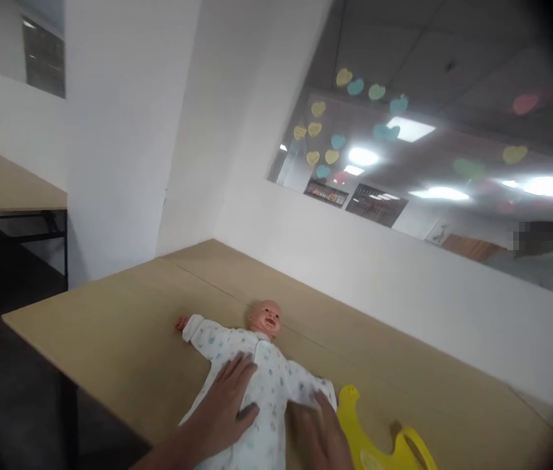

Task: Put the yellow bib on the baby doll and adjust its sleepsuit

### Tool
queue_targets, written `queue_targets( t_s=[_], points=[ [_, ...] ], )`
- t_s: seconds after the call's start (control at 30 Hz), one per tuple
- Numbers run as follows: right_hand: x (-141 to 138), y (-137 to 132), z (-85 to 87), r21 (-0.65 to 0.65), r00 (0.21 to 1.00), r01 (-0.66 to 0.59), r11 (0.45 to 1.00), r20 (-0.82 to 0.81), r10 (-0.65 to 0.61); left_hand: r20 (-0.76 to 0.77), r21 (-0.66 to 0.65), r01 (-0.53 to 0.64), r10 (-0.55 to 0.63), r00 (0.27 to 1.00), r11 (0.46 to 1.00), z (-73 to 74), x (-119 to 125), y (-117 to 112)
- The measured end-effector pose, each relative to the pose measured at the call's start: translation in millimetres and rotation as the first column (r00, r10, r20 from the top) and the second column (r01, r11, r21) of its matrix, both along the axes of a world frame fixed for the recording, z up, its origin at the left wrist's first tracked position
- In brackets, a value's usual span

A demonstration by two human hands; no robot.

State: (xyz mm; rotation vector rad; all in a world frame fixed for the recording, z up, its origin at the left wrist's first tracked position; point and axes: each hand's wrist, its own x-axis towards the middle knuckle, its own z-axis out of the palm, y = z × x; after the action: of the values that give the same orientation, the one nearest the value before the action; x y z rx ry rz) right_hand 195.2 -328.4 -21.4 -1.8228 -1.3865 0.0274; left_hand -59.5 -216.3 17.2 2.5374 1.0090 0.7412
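A baby doll in a white patterned cloth romper (251, 365) lies face up on the light wooden table (124, 339). The left hand (227, 405) and right hand (320, 434) press flat, fingers spread, on its body. A yellow plastic bib (379, 444) lies just right.

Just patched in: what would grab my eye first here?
A baby doll in a white printed suit lies on its back on the wooden table. The left hand and right hand press flat on its body. A yellow bib lies just right of it.
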Motion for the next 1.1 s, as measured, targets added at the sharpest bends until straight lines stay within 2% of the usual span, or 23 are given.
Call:
queue_targets(
  t_s=[0.1,0.13,0.23,0.33,0.47,0.6,0.7,0.8,0.9,0.93,1.0,1.1],
  points=[
    [-69.1,19.8,-9.7,-0.101,0.975,-0.216,0.971,0.024,0.219,-0.024,0.222,-0.001,0.006,1.000,0.975,-22.9,-20.0,-12.6],
    [-88.8,24.1,-11.5,-0.109,0.969,-0.226,0.968,0.073,0.235,-0.022,0.289,-0.007,0.014,1.000,0.957,-28.3,-26.8,-17.2],
    [-130.6,26.7,-19.4,-0.028,0.964,-0.120,0.992,0.238,0.123,-0.031,0.383,-0.016,0.030,0.999,0.924,-40.0,-47.0,-28.5],
    [-146.9,18.1,-31.9,0.072,0.956,-0.021,0.997,0.293,-0.001,-0.050,0.403,0.007,0.014,0.999,0.915,-49.9,-60.0,-34.0],
    [-150.8,8.6,-40.8,0.110,0.952,0.040,0.993,0.299,-0.072,-0.029,0.414,-0.037,0.054,0.998,0.909,-58.1,-56.4,-34.3],
    [-147.2,15.8,-31.1,0.011,0.960,0.020,1.000,0.280,-0.022,0.018,0.437,-0.073,0.073,0.997,0.897,-60.0,-43.4,-29.5],
    [-138.1,34.0,-8.8,-0.179,0.981,-0.009,0.984,0.191,0.044,0.017,0.449,-0.067,0.066,0.998,0.891,-62.6,-38.3,-17.8],
    [-127.4,62.0,23.1,-0.361,0.991,-0.097,0.928,0.057,0.125,-0.011,0.419,-0.041,0.051,0.999,0.907,-62.8,-30.6,5.1],
    [-118.6,95.0,43.3,-0.374,0.986,-0.136,0.917,0.039,0.162,-0.025,0.321,-0.101,0.115,0.993,0.942,-62.2,-13.6,34.7],
    [-116.0,105.5,42.8,-0.358,0.985,-0.122,0.926,0.074,0.159,-0.019,0.294,-0.139,0.151,0.988,0.946,-64.1,-6.9,44.3],
    [-111.3,123.5,29.0,-0.304,0.975,-0.074,0.950,0.176,0.132,0.017,0.307,-0.188,0.192,0.981,0.933,-73.7,4.9,60.9],
    [-105.8,142.8,-13.4,-0.115,0.941,-0.006,0.993,0.335,0.044,0.109,0.475,-0.195,0.162,0.981,0.858,-98.7,15.2,78.3]
  ],
)
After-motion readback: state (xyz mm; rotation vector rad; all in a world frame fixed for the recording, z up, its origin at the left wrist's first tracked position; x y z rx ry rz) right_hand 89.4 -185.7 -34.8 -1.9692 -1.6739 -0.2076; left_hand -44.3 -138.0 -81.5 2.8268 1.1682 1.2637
